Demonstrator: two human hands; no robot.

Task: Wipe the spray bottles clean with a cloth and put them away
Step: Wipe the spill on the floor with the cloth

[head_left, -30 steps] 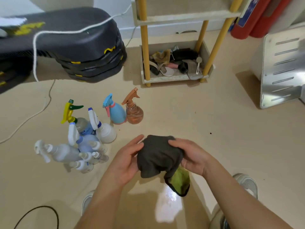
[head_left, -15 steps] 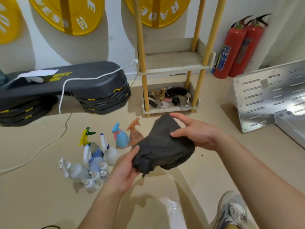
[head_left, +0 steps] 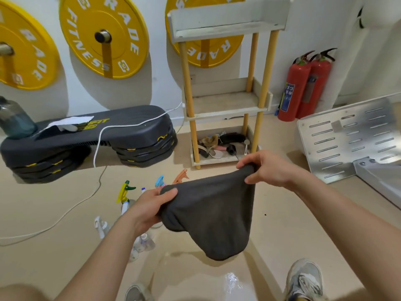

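Charcoal-grey cloth hangs stretched between both hands, its lower part sagging into a loose pouch above the floor. The left grip pinches one edge, thumb on top and fingers curled beneath. The right grip pinches the opposite edge, held higher and farther out. Holding the cloth by two edges like this probably serves to open it out, so that a usable face can be found before wiping.

The spray bottles sit clustered on the floor just beyond the left forearm, partly hidden by it and by the cloth. Green-yellow, blue and orange trigger heads poke up, and paler bottles lie nearer the feet. No hand touches any of them, so wiping appears not yet begun. Gathered together near the person, they can be picked up one after another.

Against the wall, the wooden shelf unit shows a bare middle tier, a likely spot for putting them away. Its bottom tier holds assorted clutter.
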